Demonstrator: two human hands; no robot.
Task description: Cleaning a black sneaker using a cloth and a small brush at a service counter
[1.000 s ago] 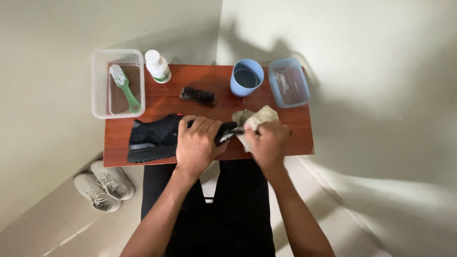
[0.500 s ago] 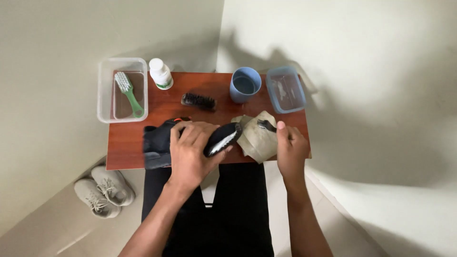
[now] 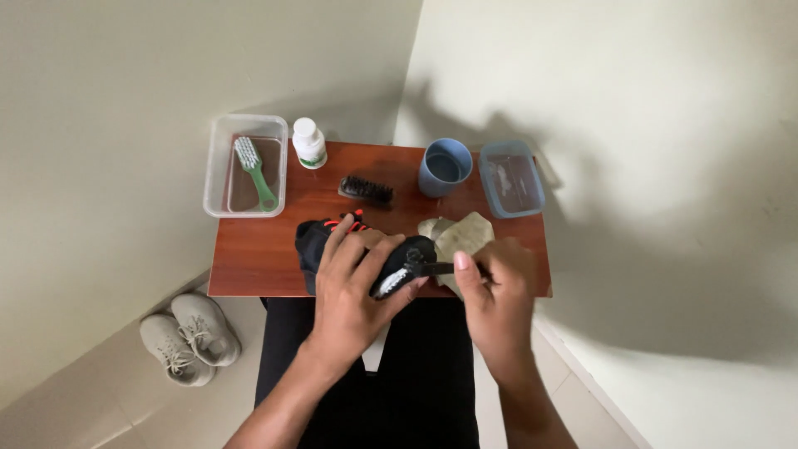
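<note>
Shoe: my left grip clasped the black shoe at the table's front edge, sole tip pointing right.
Brush: my right grip pinched a small dark brush, lengthwise along that edge.

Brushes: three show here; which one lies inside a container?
The green-handled brush with white bristles, in the clear tub. The dark brush lies on the bare table; the right hand holds the third.

My left hand lies palm down at the near edge of the surface, fingers spread and curled in a firm grip, forearm running back toward my lap. My right hand sits just beside it, fingers pinched shut, thumb pointing left, wrist bent slightly inward.
</note>
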